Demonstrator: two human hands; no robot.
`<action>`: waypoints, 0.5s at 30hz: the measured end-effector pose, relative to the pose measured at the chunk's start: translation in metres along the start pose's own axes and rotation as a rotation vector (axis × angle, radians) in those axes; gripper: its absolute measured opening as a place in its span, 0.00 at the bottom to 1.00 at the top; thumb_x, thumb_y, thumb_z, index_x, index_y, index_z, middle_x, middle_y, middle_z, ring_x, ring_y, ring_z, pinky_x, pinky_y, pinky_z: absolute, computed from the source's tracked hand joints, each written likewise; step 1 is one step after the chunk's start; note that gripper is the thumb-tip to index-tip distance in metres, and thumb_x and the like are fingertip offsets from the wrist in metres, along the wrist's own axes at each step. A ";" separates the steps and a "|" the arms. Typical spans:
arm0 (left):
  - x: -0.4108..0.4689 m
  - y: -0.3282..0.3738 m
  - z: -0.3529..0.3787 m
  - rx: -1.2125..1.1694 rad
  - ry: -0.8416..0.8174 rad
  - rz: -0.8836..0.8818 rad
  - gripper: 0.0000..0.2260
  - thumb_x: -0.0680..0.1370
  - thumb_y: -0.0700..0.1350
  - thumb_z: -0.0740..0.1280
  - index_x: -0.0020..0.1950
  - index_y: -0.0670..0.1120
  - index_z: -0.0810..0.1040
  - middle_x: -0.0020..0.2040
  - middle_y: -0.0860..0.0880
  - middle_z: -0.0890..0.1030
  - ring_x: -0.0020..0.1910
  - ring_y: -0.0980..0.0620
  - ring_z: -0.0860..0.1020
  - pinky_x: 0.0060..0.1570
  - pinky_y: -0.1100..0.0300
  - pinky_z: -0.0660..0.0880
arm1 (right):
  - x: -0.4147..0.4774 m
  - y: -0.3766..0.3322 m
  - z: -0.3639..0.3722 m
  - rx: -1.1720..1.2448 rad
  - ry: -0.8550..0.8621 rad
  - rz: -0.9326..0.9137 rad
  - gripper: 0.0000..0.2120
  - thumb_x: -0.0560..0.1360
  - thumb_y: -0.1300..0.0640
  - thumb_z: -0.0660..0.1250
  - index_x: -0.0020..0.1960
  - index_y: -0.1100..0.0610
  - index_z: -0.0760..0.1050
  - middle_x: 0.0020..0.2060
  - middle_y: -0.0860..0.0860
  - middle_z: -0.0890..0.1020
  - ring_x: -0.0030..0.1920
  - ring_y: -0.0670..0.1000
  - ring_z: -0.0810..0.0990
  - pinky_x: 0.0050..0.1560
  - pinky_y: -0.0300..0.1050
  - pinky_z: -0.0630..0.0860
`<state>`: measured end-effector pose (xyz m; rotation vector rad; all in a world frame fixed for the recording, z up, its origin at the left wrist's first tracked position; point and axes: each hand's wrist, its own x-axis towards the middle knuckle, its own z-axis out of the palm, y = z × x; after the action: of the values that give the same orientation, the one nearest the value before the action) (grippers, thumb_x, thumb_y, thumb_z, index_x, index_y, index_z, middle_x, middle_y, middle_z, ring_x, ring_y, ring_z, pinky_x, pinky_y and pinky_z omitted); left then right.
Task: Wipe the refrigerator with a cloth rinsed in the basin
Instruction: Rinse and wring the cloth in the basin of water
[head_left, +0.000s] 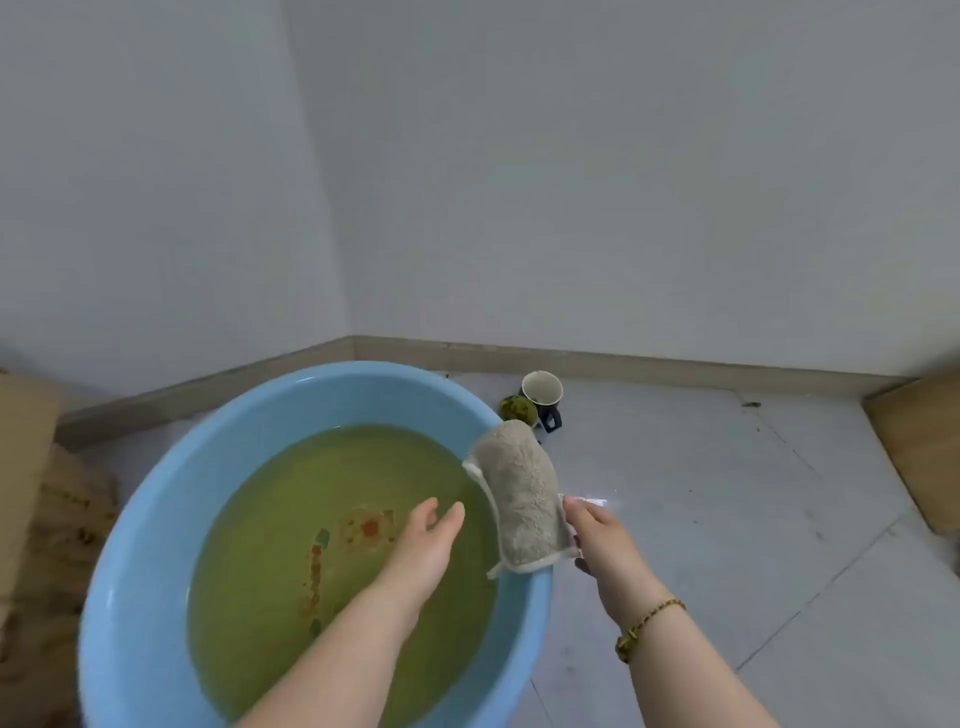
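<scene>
Right fingers (582, 512) pinch cloth (522, 499), long axis upright over basin (156, 499).

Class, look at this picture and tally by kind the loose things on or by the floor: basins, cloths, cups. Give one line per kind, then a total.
Basins: 1, the blue basin holding greenish water
Cloths: 1, the grey cloth draped on the basin's rim by the right hand
Cups: 1, the dark cup near the wall
Total: 3

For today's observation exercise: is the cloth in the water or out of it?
Out. The cloth lies draped over the basin's right rim, above the water, with the right hand at its edge.
</scene>
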<state>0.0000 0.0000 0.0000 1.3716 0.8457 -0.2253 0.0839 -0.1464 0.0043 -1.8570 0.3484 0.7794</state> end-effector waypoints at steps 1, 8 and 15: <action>0.010 -0.006 0.003 -0.041 -0.003 0.002 0.26 0.79 0.53 0.57 0.74 0.47 0.54 0.73 0.46 0.61 0.70 0.47 0.64 0.69 0.47 0.62 | 0.010 0.005 0.003 0.115 -0.063 0.072 0.18 0.79 0.48 0.55 0.60 0.59 0.73 0.46 0.51 0.77 0.51 0.52 0.75 0.54 0.48 0.72; 0.052 -0.024 0.028 -0.157 -0.169 0.148 0.17 0.76 0.49 0.64 0.62 0.48 0.66 0.54 0.52 0.77 0.52 0.56 0.76 0.56 0.60 0.71 | 0.054 0.029 0.016 0.638 -0.376 0.029 0.15 0.77 0.50 0.57 0.50 0.60 0.77 0.36 0.55 0.85 0.35 0.51 0.84 0.32 0.41 0.80; 0.041 -0.011 0.045 -0.537 -0.234 0.090 0.07 0.76 0.40 0.65 0.53 0.47 0.74 0.47 0.48 0.82 0.45 0.52 0.80 0.42 0.62 0.77 | 0.005 -0.011 0.015 0.324 -0.026 -0.461 0.06 0.69 0.63 0.69 0.44 0.60 0.73 0.36 0.53 0.79 0.37 0.52 0.77 0.37 0.45 0.76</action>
<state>0.0393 -0.0302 -0.0360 0.8572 0.5895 -0.0765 0.0887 -0.1277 0.0047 -1.5368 0.0193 0.4021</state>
